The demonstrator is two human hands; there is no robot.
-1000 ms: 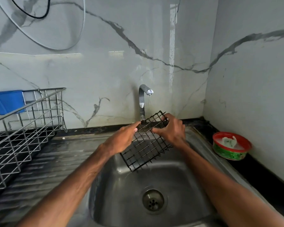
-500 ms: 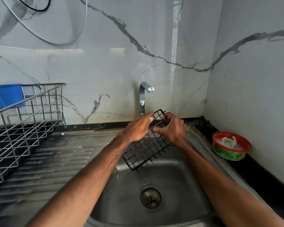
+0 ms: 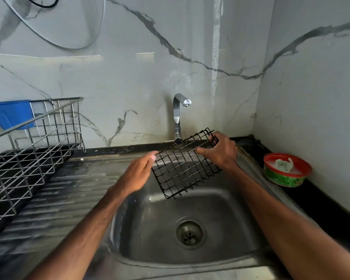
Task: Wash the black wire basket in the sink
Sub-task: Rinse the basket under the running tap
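Rinsing the basket (image 3: 182, 168) under the tap (image 3: 178, 116)
It hangs tilted over the sink (image 3: 210, 249) beneath a thin trickle. The right hand (image 3: 220, 152) grips its far corner; the left hand (image 3: 137, 172) touches the left edge, fingers straight (no real hold). Next it likely needs turning.

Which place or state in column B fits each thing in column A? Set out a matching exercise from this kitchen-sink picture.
Column A
1. black wire basket
2. tap
3. red-rimmed tub
4. blue container

Column B
a. on the black counter, right of the sink
b. far left, beside the metal dish rack
c. gripped by the right hand over the sink
d. at the back wall, water trickling from it

Pairs: 1-c, 2-d, 3-a, 4-b
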